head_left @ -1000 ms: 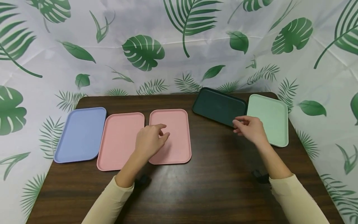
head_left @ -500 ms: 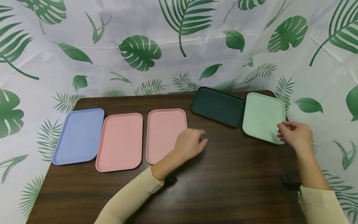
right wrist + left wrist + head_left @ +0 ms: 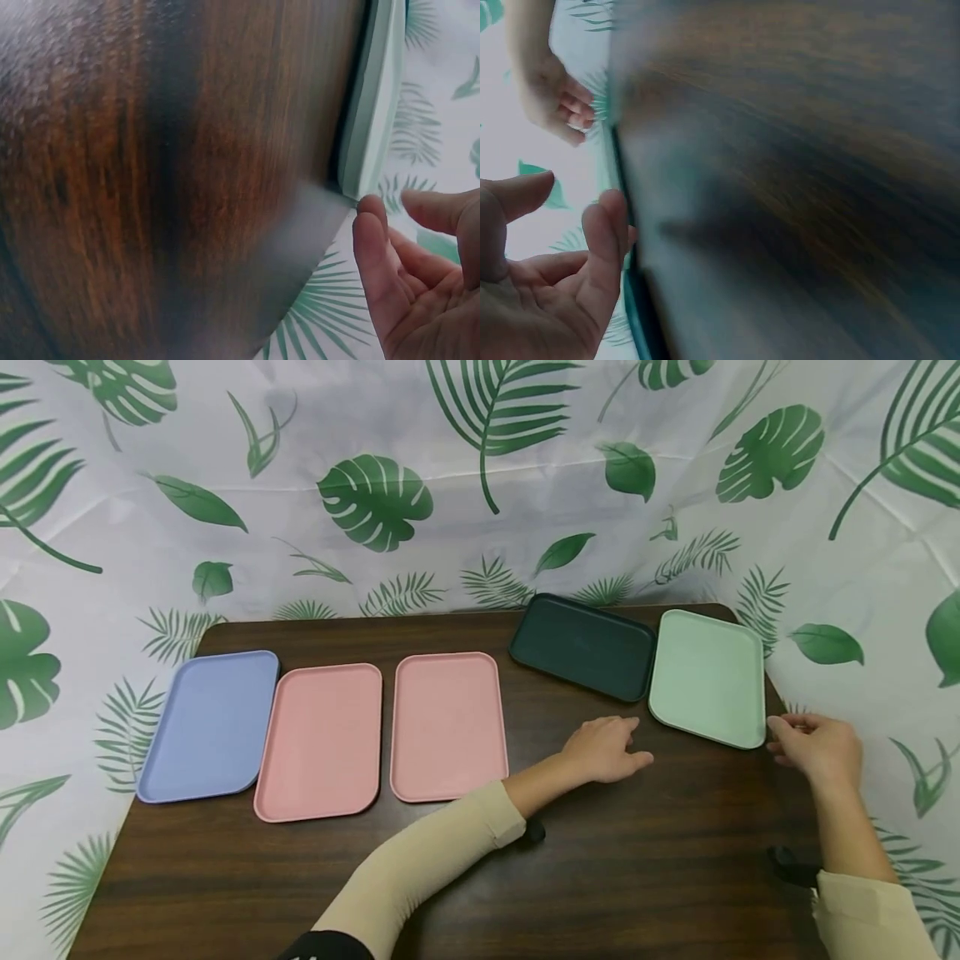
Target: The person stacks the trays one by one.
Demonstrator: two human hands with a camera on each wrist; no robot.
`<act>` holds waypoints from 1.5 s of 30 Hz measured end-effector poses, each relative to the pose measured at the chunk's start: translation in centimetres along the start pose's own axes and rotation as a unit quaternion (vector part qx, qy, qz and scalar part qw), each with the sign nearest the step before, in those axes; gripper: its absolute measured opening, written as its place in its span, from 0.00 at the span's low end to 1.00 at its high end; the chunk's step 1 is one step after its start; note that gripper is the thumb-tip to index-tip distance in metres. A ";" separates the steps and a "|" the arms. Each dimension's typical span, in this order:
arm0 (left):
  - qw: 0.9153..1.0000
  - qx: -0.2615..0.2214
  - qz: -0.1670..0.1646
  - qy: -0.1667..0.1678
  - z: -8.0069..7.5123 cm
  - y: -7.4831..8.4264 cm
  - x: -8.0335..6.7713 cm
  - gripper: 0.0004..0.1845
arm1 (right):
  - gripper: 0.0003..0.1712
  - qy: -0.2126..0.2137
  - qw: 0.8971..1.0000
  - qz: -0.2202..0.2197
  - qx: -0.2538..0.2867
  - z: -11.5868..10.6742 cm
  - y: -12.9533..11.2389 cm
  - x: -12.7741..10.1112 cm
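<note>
My right hand [image 3: 817, 756] is at the right front corner of the light green tray [image 3: 707, 681], fingertips close beside its rim. In the right wrist view the thumb stands apart from the bent fingers [image 3: 371, 255], with the tray's edge [image 3: 373, 97] just beyond the fingertips. My left hand [image 3: 603, 750] hovers in front of the dark green tray [image 3: 585, 647] and short of the light green tray's near left corner. Its thumb and fingers are spread apart with nothing between them, as the left wrist view shows from the palm side [image 3: 562, 285].
On the left of the dark wooden table [image 3: 637, 877] lie a blue tray [image 3: 210, 727], a pink tray [image 3: 321, 739] and a second pink tray [image 3: 448, 727]. A leaf-patterned cloth [image 3: 285, 560] hangs behind and at both sides.
From over the second pink tray, my left hand has moved right to the front of the green trays. My right hand has gone from the dark green tray to the light green tray's right corner.
</note>
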State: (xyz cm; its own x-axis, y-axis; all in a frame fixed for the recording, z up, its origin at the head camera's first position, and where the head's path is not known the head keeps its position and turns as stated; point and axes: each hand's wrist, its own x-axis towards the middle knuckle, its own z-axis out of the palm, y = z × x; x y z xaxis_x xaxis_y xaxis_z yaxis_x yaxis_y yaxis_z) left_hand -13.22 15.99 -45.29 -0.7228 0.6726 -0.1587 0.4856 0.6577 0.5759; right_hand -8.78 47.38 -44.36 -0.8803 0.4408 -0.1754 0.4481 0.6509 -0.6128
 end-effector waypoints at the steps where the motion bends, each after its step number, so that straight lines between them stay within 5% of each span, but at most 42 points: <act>1: 1.000 -0.006 -0.007 -0.009 0.2 0.2 0.4 0.34 | 0.34 -0.006 1.000 0.006 0.012 0.0 0.2 0.1; 7: 0.998 -0.041 -0.027 -0.026 1.4 1.2 2.4 0.37 | 0.36 -0.027 0.995 0.027 0.090 0.5 1.1 0.9; 18: 0.980 -0.188 -0.060 -0.032 1.6 0.8 4.5 0.29 | 0.43 -0.102 0.987 0.055 0.115 0.9 1.4 2.0; 30: 0.956 -0.283 -0.070 -0.046 1.9 -0.2 5.1 0.43 | 0.38 -0.123 0.982 0.059 0.130 1.4 2.1 2.9; 40: 0.948 -0.307 -0.074 -0.033 2.1 0.1 5.4 0.42 | 0.36 -0.111 0.980 0.071 0.150 1.4 1.8 2.7; 45: 0.944 -0.323 -0.065 -0.025 2.2 0.4 5.3 0.32 | 0.35 -0.114 0.979 0.069 0.151 1.4 1.9 2.5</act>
State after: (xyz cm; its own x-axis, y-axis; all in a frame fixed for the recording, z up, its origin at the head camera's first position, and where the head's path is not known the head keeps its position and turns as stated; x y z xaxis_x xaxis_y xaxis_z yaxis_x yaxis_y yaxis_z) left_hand -15.74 20.56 -47.69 -0.7239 0.6258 -0.2906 -0.0190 0.4030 0.9150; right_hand -10.33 48.86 -47.00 -0.8419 0.3393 -0.4196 0.5291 0.3665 -0.7653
